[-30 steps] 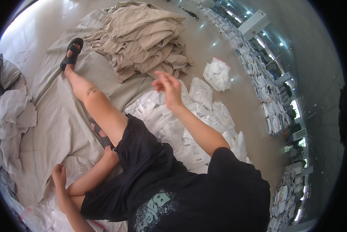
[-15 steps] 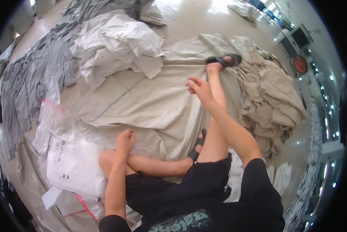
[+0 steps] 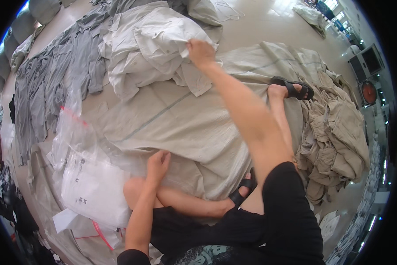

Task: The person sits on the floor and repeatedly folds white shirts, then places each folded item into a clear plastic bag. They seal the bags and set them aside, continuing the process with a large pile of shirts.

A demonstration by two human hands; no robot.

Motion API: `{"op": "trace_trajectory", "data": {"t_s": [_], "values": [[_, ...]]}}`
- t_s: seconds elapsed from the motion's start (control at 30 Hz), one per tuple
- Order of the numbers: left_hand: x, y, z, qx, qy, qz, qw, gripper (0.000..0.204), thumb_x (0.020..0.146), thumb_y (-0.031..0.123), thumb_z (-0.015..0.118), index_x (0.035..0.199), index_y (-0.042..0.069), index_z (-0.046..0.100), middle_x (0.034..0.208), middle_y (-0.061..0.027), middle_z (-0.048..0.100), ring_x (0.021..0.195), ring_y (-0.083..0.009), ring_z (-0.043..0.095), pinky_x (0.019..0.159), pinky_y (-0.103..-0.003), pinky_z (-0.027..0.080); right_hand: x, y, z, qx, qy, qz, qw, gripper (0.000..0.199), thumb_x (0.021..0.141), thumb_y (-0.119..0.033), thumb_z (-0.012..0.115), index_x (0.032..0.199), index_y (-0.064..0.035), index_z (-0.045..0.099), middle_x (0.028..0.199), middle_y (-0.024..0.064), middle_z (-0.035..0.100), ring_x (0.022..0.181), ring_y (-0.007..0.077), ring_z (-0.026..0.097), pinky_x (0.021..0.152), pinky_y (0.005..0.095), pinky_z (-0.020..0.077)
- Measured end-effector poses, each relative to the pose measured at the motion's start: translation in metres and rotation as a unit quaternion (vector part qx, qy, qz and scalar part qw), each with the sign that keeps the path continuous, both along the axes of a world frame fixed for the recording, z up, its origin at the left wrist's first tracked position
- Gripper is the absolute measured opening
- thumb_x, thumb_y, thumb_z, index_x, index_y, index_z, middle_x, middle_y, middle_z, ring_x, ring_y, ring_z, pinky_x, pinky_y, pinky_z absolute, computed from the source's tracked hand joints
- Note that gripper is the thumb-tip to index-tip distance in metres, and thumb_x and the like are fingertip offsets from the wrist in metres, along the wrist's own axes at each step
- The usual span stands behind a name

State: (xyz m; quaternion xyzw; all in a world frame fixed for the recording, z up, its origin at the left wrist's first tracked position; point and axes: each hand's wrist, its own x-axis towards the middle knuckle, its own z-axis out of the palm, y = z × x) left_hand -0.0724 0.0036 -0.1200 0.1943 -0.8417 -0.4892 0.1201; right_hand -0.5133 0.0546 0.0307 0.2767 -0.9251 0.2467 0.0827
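My right hand (image 3: 200,51) reaches far forward and grips the edge of a pale grey-white shirt (image 3: 154,48) on top of a crumpled pile. My left hand (image 3: 157,162) rests flat, fingers apart, on the beige woven sheet (image 3: 185,123) spread over the floor, just beside my bent knee. I sit on that sheet with one leg stretched out, its foot in a black sandal (image 3: 292,88).
Clear plastic bags (image 3: 90,185) with white inserts lie at my left. Dark grey garments (image 3: 48,84) lie spread at the far left. A heap of beige garments (image 3: 335,132) sits at the right. Another black sandal (image 3: 242,194) is on my tucked foot.
My view has swung from the right side to the left. The right hand has stretched forward and taken hold of the pale shirt. The left hand stays on the sheet.
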Motion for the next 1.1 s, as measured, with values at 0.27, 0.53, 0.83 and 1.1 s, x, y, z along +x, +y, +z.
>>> {"op": "trace_trajectory", "data": {"t_s": [0.27, 0.53, 0.83, 1.1], "values": [[-0.027, 0.028, 0.123, 0.004, 0.213, 0.063, 0.975, 0.075, 0.082, 0.014, 0.094, 0.147, 0.001, 0.059, 0.126, -0.0141, 0.068, 0.113, -0.0283, 0.068, 0.094, -0.041, 0.056, 0.132, 0.068, 0.153, -0.071, -0.064, 0.321, 0.942, 0.024, 0.099, -0.026, 0.075, 0.105, -0.0032, 0.081, 0.075, 0.0076, 0.07, 0.069, 0.0168, 0.063, 0.07, 0.0337, 0.0538], [0.02, 0.044, 0.213, 0.193, 0.099, 0.05, 0.975, 0.033, 0.095, 0.023, 0.086, 0.111, -0.002, 0.07, 0.09, -0.0003, 0.07, 0.075, -0.0085, 0.06, 0.064, -0.026, 0.047, 0.222, 0.089, 0.139, -0.339, -0.587, 0.221, 0.701, 0.044, 0.108, -0.03, 0.069, 0.136, 0.0031, 0.072, 0.113, 0.0105, 0.078, 0.098, 0.0141, 0.072, 0.088, 0.0304, 0.0577], [0.152, -0.005, 0.181, 0.404, 0.104, 0.284, 0.863, 0.013, 0.107, 0.011, 0.063, 0.115, 0.005, 0.056, 0.098, -0.0108, 0.07, 0.08, -0.018, 0.071, 0.06, -0.032, 0.059, 0.419, 0.225, -0.062, -0.338, -0.421, 0.099, 0.836, 0.023, 0.106, -0.014, 0.073, 0.122, 0.0025, 0.068, 0.109, 0.0088, 0.075, 0.093, 0.0131, 0.07, 0.086, 0.0295, 0.0587], [0.158, -0.022, 0.194, 0.473, 0.096, 0.032, 0.875, 0.086, 0.078, -0.01, 0.038, 0.163, -0.002, 0.045, 0.142, -0.0285, 0.066, 0.126, -0.0369, 0.07, 0.11, -0.049, 0.059, 0.473, 0.148, -0.073, -0.28, -0.405, 0.056, 0.869, 0.07, 0.087, -0.03, 0.09, 0.142, 0.0016, 0.061, 0.105, 0.016, 0.079, 0.092, 0.0284, 0.077, 0.082, 0.0408, 0.06]]}}
